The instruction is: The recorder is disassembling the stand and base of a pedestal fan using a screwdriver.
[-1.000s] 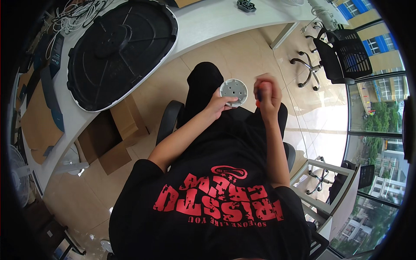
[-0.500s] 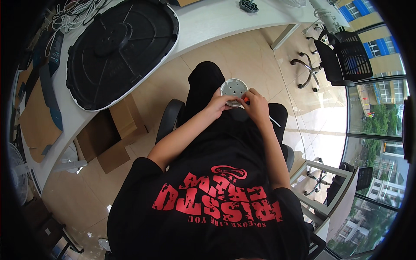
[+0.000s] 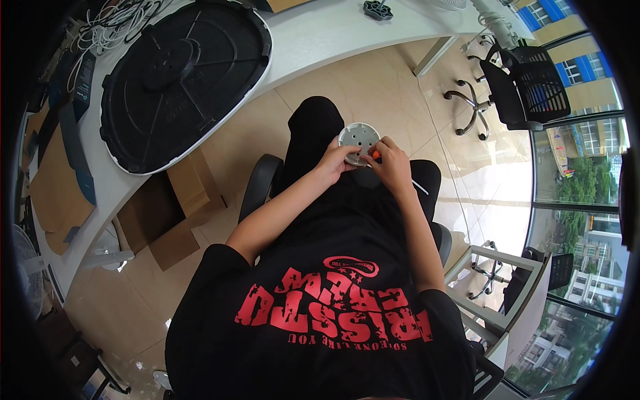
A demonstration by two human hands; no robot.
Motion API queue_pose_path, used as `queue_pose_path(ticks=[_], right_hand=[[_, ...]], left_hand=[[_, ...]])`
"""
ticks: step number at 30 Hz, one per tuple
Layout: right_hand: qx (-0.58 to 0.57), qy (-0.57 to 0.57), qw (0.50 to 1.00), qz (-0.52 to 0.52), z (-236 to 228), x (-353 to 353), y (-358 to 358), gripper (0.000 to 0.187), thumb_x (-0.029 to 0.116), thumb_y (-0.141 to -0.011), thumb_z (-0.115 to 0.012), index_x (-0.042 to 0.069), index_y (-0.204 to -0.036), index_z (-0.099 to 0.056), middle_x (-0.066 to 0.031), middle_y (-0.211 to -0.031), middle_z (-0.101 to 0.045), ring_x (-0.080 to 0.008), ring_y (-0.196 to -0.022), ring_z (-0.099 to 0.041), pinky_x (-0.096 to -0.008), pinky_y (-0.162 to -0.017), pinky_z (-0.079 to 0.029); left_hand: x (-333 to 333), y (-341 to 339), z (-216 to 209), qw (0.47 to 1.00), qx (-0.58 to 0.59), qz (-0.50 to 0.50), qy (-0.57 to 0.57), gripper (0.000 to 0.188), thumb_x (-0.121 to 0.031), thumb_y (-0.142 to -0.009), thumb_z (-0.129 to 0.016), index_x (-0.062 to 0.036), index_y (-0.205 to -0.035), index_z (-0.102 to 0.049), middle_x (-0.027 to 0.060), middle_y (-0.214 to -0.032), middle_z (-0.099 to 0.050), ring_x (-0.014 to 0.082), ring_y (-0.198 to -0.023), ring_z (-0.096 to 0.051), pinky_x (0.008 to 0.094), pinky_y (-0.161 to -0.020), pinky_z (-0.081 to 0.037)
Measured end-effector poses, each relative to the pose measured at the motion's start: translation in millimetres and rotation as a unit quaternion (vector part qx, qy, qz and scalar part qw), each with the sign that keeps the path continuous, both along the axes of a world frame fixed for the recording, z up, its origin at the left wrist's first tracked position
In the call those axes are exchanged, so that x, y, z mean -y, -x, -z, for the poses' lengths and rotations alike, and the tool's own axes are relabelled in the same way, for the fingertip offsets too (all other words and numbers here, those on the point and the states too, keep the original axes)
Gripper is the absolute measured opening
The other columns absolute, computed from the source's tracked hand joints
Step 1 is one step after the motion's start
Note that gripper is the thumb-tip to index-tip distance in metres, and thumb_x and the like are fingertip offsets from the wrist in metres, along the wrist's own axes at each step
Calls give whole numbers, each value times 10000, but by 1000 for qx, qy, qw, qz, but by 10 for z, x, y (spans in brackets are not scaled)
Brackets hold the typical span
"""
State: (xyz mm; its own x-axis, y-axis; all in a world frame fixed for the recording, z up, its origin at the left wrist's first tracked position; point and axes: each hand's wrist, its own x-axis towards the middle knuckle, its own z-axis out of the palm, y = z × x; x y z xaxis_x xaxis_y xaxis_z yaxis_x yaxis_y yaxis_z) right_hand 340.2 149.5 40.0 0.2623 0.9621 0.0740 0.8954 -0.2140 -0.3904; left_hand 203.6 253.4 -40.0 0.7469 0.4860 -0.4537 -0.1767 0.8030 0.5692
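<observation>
Over my lap is a round, shallow light-grey plastic disc [image 3: 359, 137] with a raised rim and several dark holes in its face. My left hand [image 3: 337, 162] grips its lower left edge, thumb laid over the face and the other fingers hidden beneath. My right hand [image 3: 392, 162] is closed around a screwdriver [image 3: 377, 155] with an orange handle. A thin pale shaft, seemingly the same tool's, shows beyond the right wrist, pointing away from the disc. The right fingertips touch the lower right of the disc; whether they also pinch something small is hidden.
On the white curved desk [image 3: 313, 50] lies a large black lid-like panel [image 3: 180, 73], with tangled cables [image 3: 113, 27] behind it. A black knob [image 3: 378, 9] sits farther along. Below the desk stands an open cardboard box [image 3: 170, 207]. Office chairs [image 3: 527, 93] are at right.
My left thumb has moved slightly up over the face of the disc. The right fingers have shifted a little at its lower right edge, the screwdriver still in hand.
</observation>
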Motion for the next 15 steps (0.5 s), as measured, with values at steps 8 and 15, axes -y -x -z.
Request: queue_pose_path(ticks=[8,15], right_hand=[[-28,-48,997,-60,-8,-1,3,207,148,-821,-782,55,-992,-712,-95,-994,-682,-323,-851,-693,-417,-739,-550],[15,-33,999,-21,54,-14,31,219,173,-845,-761,78,-1030,-692,-113,-989,-686,-331,-813,-697,-432,-702,-551]], left_hand=[[1,0,23,1000,3,-17,19,507,-132,-922,-676,-92,-1373,-446,143,-1250,-620,290,-1093,-690,484,-860,-641],[3,-35,83,999,12,-21,43,520,-190,-928,-677,-131,-1405,-476,135,-1269,-613,299,-1109,-677,538,-847,-628]])
